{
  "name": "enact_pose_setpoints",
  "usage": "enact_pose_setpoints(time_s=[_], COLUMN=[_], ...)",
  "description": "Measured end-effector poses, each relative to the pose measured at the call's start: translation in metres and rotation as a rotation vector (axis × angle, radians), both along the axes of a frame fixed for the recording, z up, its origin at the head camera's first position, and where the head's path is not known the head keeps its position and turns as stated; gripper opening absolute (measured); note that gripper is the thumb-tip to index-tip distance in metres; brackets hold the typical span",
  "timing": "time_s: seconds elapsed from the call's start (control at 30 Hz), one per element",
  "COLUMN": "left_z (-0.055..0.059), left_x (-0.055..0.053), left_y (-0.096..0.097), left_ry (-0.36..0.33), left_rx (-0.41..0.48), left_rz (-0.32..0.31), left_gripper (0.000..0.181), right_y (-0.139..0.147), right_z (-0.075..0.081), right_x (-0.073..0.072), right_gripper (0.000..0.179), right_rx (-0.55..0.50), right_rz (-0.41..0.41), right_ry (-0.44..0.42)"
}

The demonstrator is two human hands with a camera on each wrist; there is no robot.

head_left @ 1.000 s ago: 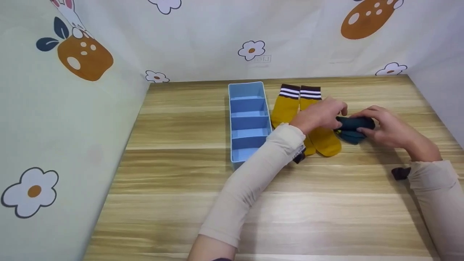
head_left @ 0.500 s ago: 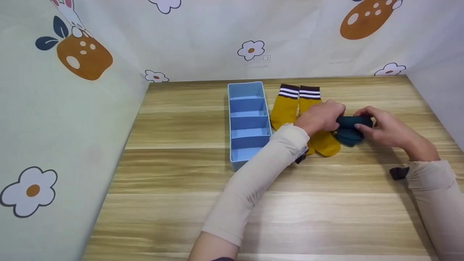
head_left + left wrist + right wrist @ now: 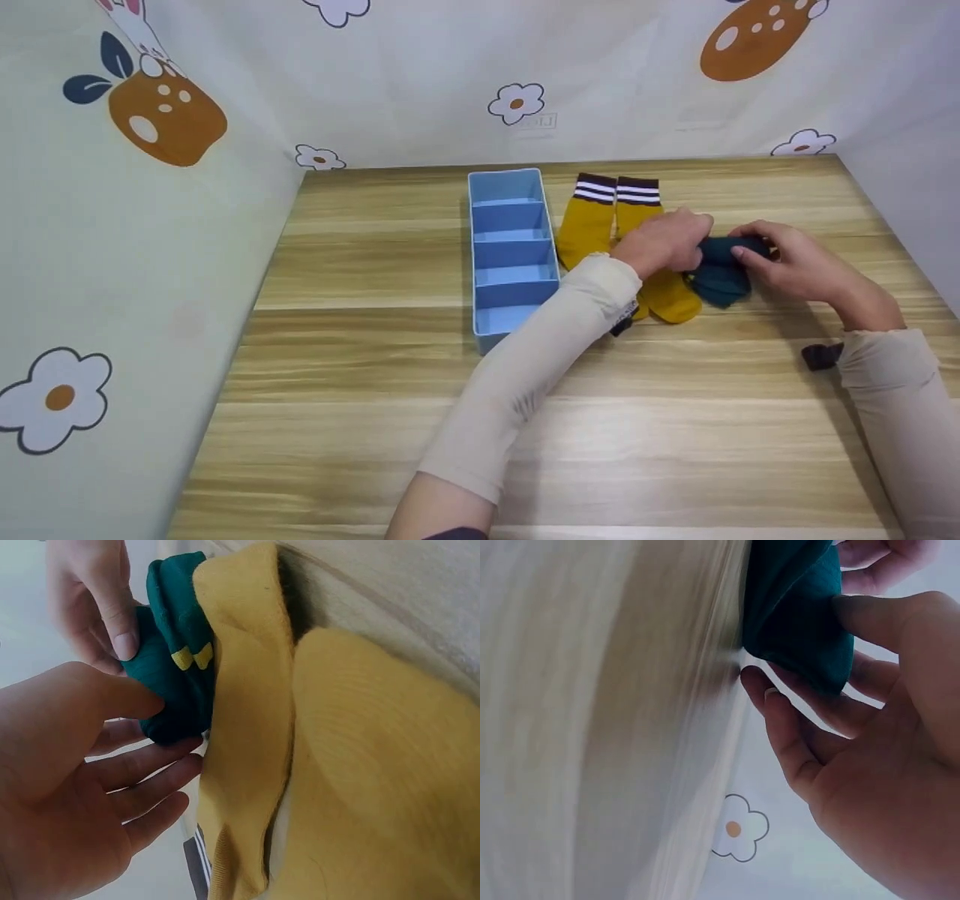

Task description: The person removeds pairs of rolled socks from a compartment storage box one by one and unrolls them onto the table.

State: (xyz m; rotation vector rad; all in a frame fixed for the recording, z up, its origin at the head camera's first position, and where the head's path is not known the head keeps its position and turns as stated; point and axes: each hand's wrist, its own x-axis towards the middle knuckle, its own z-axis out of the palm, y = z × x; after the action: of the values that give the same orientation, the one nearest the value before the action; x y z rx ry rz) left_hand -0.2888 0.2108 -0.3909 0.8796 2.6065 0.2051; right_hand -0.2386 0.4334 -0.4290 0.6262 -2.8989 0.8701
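Both hands hold a folded bundle of dark green socks (image 3: 721, 282) at the right of the table. My left hand (image 3: 670, 238) pinches its left end, thumb on the near side in the left wrist view; the other fingers (image 3: 154, 791) reach along its end. My right hand (image 3: 799, 262) grips the right end between thumb and fingers, and in the right wrist view its thumb (image 3: 870, 619) presses the green cloth (image 3: 802, 626). Two small yellow patches (image 3: 192, 657) show on the bundle. A pair of mustard socks (image 3: 589, 225) with striped cuffs lies flat, partly under my left hand.
A light blue box (image 3: 480, 300) with several compartments in a row stands left of the mustard socks, its near right corner behind my left sleeve (image 3: 525, 375). The wood-grain table (image 3: 337, 360) meets a patterned cloth wall (image 3: 420, 97) at the back and sides.
The green bundle's lower part hangs further toward the near side, and its top roll looks flatter. My left hand has shifted slightly downward. Both hands keep their hold; the mustard socks and box stay put.
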Motion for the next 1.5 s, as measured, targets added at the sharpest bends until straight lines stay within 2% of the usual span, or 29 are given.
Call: enact_pose_setpoints(time_s=[0.23, 0.37, 0.43, 0.57, 0.67, 0.83, 1.0, 1.23, 1.5], left_z=[-0.002, -0.003, -0.005, -0.011, -0.013, -0.014, -0.013, -0.014, -0.015], left_x=[-0.002, -0.002, -0.003, -0.004, -0.005, -0.006, -0.006, -0.006, -0.005], left_y=[0.002, 0.002, 0.003, 0.003, 0.004, 0.005, 0.005, 0.009, 0.012], left_ry=[0.030, 0.068, 0.078, 0.102, 0.156, 0.246, 0.238, 0.205, 0.291], left_rx=[-0.041, -0.064, -0.058, -0.045, -0.067, -0.113, -0.105, -0.100, -0.114], left_rz=[-0.017, -0.024, -0.024, -0.027, -0.040, -0.065, -0.064, -0.017, -0.033], left_gripper=[0.034, 0.035, 0.037, 0.043, 0.048, 0.047, 0.047, 0.053, 0.050], right_y=[0.000, -0.004, -0.005, -0.005, -0.005, -0.007, -0.007, -0.008, -0.008], right_z=[-0.002, 0.000, 0.001, 0.002, 0.002, 0.004, 0.006, 0.006, 0.006], right_x=[-0.002, -0.002, -0.002, 0.000, 0.001, -0.001, -0.002, -0.005, -0.007], right_gripper=[0.028, 0.024, 0.022, 0.029, 0.035, 0.033, 0.034, 0.026, 0.030], right_rx=[0.002, 0.009, 0.021, 0.046, 0.064, 0.100, 0.115, 0.120, 0.127], right_rz=[-0.006, -0.002, -0.007, -0.035, -0.029, -0.042, -0.080, -0.098, -0.092], right_ry=[0.117, 0.167, 0.157, 0.108, 0.104, 0.130, 0.090, 0.030, 0.040])
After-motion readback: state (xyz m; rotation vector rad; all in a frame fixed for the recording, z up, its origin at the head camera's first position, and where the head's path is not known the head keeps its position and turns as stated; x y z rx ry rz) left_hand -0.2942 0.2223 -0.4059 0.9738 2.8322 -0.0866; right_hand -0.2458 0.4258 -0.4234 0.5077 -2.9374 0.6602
